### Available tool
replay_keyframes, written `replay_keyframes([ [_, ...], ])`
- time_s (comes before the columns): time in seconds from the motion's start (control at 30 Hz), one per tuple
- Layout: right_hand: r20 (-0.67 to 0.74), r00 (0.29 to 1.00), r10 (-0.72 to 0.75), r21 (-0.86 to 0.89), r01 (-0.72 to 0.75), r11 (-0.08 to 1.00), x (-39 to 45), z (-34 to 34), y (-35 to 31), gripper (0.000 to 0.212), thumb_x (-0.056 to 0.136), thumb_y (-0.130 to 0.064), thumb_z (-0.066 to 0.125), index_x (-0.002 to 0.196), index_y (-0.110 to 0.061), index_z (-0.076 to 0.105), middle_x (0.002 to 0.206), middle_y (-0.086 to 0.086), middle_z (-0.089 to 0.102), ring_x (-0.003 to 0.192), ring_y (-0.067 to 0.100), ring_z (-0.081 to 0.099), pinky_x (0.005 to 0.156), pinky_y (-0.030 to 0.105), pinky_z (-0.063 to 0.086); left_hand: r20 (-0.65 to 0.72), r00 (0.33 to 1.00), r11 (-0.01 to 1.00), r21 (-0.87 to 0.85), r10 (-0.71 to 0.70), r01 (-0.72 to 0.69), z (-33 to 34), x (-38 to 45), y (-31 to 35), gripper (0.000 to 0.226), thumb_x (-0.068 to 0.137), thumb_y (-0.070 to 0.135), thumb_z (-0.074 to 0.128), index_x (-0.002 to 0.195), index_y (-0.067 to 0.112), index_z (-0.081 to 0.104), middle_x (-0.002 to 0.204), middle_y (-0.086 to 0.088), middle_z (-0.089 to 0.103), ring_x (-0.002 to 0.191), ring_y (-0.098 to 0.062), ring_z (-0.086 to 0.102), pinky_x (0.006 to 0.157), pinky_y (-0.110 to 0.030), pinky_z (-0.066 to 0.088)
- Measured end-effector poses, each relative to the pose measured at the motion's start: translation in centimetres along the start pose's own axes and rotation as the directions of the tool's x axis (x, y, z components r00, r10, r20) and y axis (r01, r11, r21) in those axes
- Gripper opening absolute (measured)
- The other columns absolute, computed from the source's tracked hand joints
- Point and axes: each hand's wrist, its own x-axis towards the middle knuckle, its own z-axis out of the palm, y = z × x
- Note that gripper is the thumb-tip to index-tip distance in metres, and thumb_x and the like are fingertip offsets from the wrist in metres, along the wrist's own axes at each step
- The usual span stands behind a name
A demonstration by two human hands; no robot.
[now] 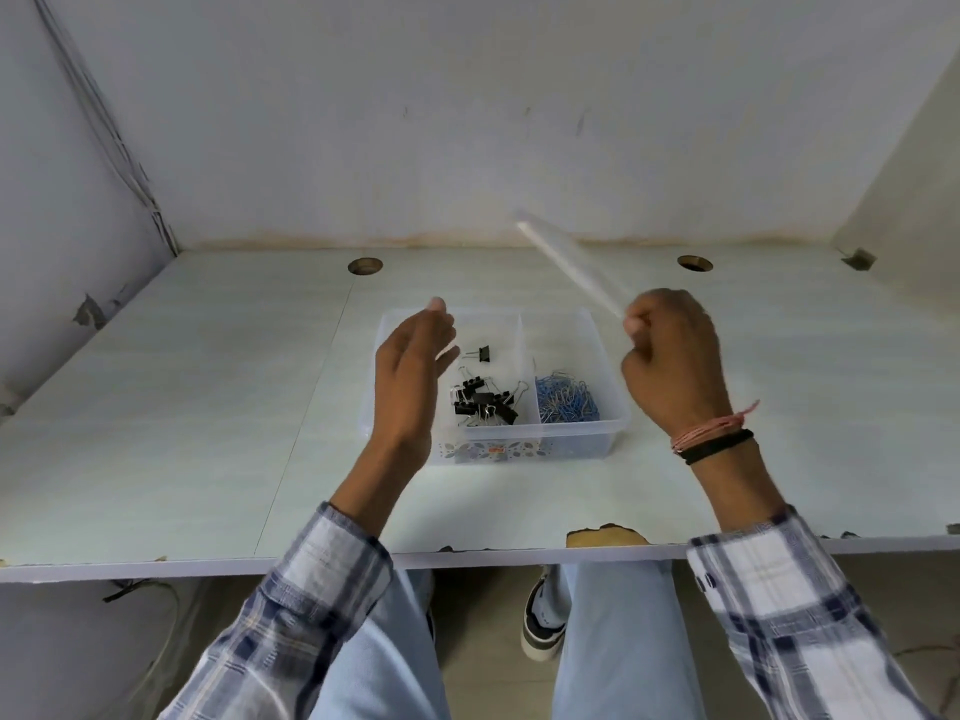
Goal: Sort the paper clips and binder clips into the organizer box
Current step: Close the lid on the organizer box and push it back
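Your pale green laminate desk fills the view, its front edge chipped near your right knee, with two round cable holes near the back wall. In the middle of it sits the clear plastic organizer box, split by a divider into a left and a right compartment. The left compartment holds the black binder clips: most lie in a loose pile toward the front, and one lies apart nearer the back. The right compartment holds the blue paper clips, heaped at the front against the divider side.

Your left hand hovers over the left edge of the box, fingers loose and spread, gripping nothing. Your right hand is raised just right of the box and is clenched around the end of a thin, translucent, blurred sheet or lid that slants up and back toward the wall; what it is exactly cannot be told. On your right wrist sit a pink thread band and a black band.
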Motion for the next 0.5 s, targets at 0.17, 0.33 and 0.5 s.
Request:
replay_keyframes([
  [0.17, 0.103, 0.927, -0.36, 0.039, 0.358, 0.933, -1.4, 1.0, -4.2, 0.031, 0.068, 0.01, 0.049, 0.087, -0.012, 0.057, 0.088, 0.004, 0.056, 0.083, 0.025, 0.051, 0.071, 0.039, 0.041, 0.164, 0.965, 0.84, -0.477, -0.203, 0.258, -2.1, 1.9, 1.2, 0.079, 0.096, 0.064, 0.05, 0.139, -0.001, 0.046, 0.138, -0.028, 0.058, 0.117, -0.046, 0.066, 0.101, -0.06, 0.052],
  [0.33, 0.104, 0.902, -0.419, 0.161, 0.4, 0.902, -2.3, 2.5, -4.0, 0.022, 0.084, 0.003, 0.053, 0.091, -0.015, 0.063, 0.094, 0.0, 0.06, 0.09, 0.027, 0.057, 0.077, 0.043, 0.041, 0.137, 0.977, 0.738, -0.64, -0.166, 0.215, -4.5, 1.6, 1.3, 0.032, 0.101, 0.025, 0.043, 0.126, 0.005, 0.047, 0.131, -0.035, 0.062, 0.111, -0.056, 0.065, 0.09, -0.053, 0.059],
  [0.5, -0.003, 0.992, 0.128, 0.307, -0.12, 0.944, -0.8, 2.3, -1.8, 0.041, 0.095, -0.042, 0.061, 0.124, -0.013, 0.059, 0.124, 0.009, 0.057, 0.115, 0.025, 0.05, 0.09, 0.038, 0.039, 0.082, 0.993, 0.769, -0.627, -0.089, 0.12, -6.1, 1.8, 1.3, 0.034, 0.102, 0.015, 0.033, 0.132, 0.004, 0.044, 0.13, -0.03, 0.065, 0.114, -0.054, 0.065, 0.086, -0.05, 0.06],
])
